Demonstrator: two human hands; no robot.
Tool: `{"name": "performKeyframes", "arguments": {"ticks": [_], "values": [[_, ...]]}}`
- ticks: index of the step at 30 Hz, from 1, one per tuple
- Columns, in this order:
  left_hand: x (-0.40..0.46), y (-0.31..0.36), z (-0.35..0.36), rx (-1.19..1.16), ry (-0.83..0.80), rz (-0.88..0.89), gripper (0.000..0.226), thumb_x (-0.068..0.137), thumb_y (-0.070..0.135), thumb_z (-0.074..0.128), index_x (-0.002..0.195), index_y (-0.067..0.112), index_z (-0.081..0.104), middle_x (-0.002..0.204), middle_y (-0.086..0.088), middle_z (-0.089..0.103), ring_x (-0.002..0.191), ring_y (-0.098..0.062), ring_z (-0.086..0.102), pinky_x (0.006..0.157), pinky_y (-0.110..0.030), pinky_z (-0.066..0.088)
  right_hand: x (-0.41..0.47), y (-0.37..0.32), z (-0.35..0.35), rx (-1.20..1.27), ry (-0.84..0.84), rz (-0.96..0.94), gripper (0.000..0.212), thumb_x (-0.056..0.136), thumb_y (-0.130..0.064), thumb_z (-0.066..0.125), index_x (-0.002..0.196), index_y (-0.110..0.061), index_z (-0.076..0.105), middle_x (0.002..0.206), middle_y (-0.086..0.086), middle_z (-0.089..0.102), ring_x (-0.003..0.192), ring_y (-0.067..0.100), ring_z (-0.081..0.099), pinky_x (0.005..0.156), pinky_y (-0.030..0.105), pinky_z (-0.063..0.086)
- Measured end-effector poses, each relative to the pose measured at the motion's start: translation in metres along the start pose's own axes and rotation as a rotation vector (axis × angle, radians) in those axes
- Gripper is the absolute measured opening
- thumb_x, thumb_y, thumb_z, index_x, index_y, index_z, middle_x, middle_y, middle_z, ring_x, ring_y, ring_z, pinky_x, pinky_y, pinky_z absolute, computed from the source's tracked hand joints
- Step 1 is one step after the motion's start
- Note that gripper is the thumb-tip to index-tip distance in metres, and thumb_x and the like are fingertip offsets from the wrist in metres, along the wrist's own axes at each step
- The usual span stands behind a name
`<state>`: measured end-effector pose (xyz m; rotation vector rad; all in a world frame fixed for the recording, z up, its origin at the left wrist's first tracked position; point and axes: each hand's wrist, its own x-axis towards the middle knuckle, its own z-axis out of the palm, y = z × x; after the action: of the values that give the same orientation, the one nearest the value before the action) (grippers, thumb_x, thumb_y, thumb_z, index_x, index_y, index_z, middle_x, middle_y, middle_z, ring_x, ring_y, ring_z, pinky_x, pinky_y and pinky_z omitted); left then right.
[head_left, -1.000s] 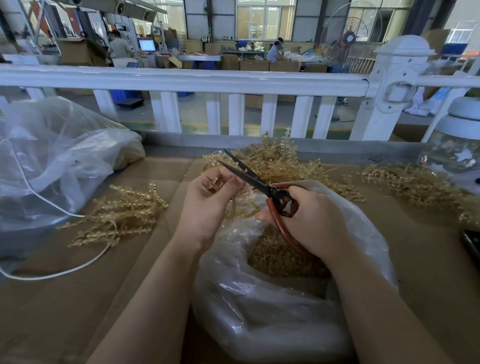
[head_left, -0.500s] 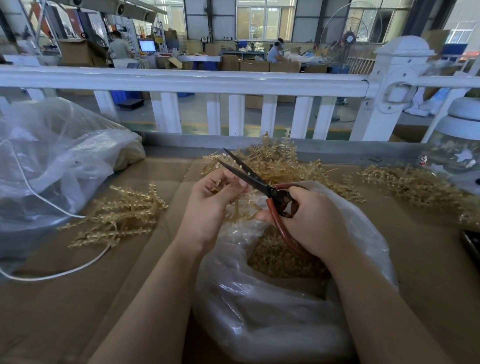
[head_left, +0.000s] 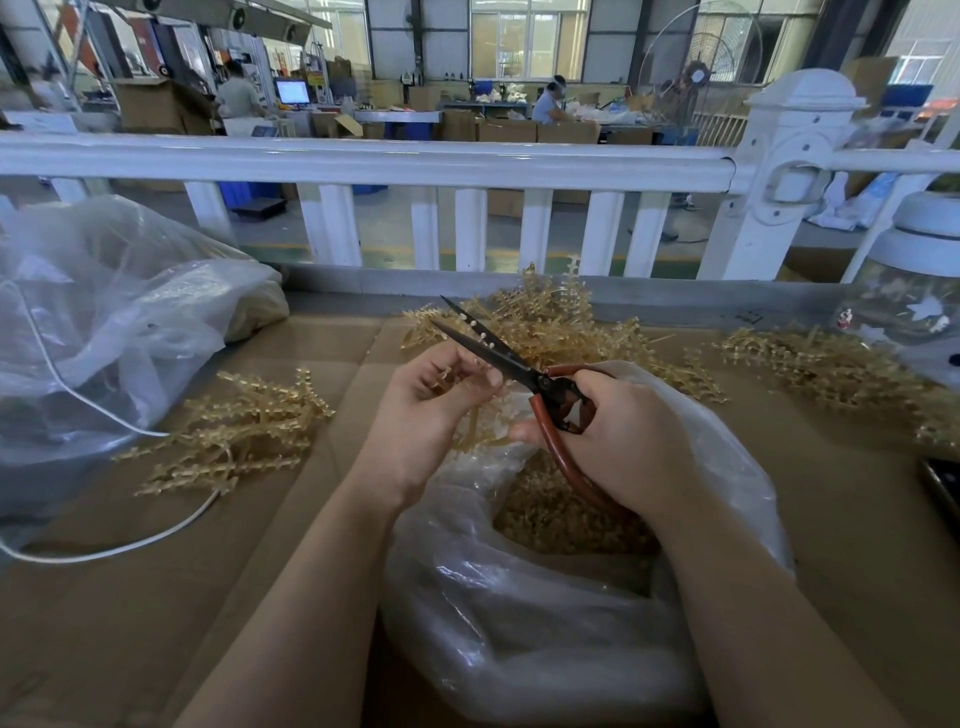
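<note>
My right hand (head_left: 618, 441) grips red-handled scissors (head_left: 519, 366) whose dark blades stand apart, pointing up and to the left. My left hand (head_left: 431, 410) pinches a golden plastic sprig (head_left: 475, 431) beside the blades; most of the sprig is hidden by my fingers. Both hands hover over an open clear plastic bag (head_left: 545, 613) that holds small golden cut pieces (head_left: 550, 514).
Piles of golden sprigs lie on the cardboard-covered table: one at the left (head_left: 234, 431), one behind my hands (head_left: 550, 322), one at the right (head_left: 831, 369). A big clear bag (head_left: 104, 322) and white cord (head_left: 104, 551) sit left. A white fence (head_left: 467, 166) borders the far edge.
The hands and scissors stay nearly still; my left fingers shift slightly on the sprig at the blades.
</note>
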<state>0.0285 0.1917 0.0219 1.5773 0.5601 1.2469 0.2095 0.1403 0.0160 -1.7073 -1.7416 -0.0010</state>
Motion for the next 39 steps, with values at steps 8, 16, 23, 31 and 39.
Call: {"name": "performKeyframes", "arguments": {"ticks": [8,16,23,31,39], "values": [[-0.001,0.001,0.001,-0.046,0.018,-0.034,0.013,0.091,0.001,0.062,0.082,0.009,0.063,0.077,0.000,0.062,0.078,-0.012,0.056,0.076,-0.017,0.048,0.000,0.004,0.005,0.010,0.027,-0.020,0.033,0.079,-0.070,0.071,0.079,-0.039,0.060,0.063,-0.025,0.056,0.063,-0.006,0.058,0.060,0.005,0.043],[0.002,0.000,-0.001,-0.256,0.270,-0.245,0.012,0.094,0.005,0.059,0.083,0.007,0.064,0.069,0.000,0.066,0.058,-0.007,0.059,0.053,-0.016,0.047,0.001,0.001,0.003,0.042,0.015,0.020,0.048,0.072,-0.082,0.058,0.089,-0.038,0.063,0.069,-0.031,0.056,0.064,-0.009,0.057,0.052,0.007,0.040],[0.000,-0.004,0.008,-0.144,0.132,-0.331,0.005,0.085,0.011,0.071,0.081,0.010,0.069,0.071,0.000,0.068,0.061,-0.007,0.060,0.058,-0.016,0.048,0.004,0.001,0.004,0.288,0.059,0.158,0.022,0.082,-0.044,0.080,0.072,-0.028,0.068,0.067,-0.024,0.067,0.061,-0.003,0.063,0.049,0.011,0.043],[-0.002,-0.004,0.015,-0.146,0.070,-0.353,0.042,0.073,0.019,0.076,0.102,-0.010,0.069,0.094,-0.025,0.068,0.078,-0.025,0.059,0.076,-0.031,0.048,0.007,-0.005,0.005,0.561,-0.041,0.212,0.011,0.084,-0.023,0.079,0.077,-0.024,0.071,0.068,-0.011,0.072,0.054,0.004,0.065,0.049,0.014,0.048],[0.000,-0.001,0.012,-0.121,0.176,-0.201,0.024,0.072,0.031,0.074,0.094,0.024,0.073,0.072,0.004,0.071,0.066,-0.004,0.064,0.064,-0.019,0.048,0.008,-0.004,0.004,0.554,-0.039,0.236,0.014,0.086,-0.019,0.079,0.076,-0.023,0.071,0.065,-0.009,0.072,0.053,0.005,0.064,0.049,0.020,0.051]]}}
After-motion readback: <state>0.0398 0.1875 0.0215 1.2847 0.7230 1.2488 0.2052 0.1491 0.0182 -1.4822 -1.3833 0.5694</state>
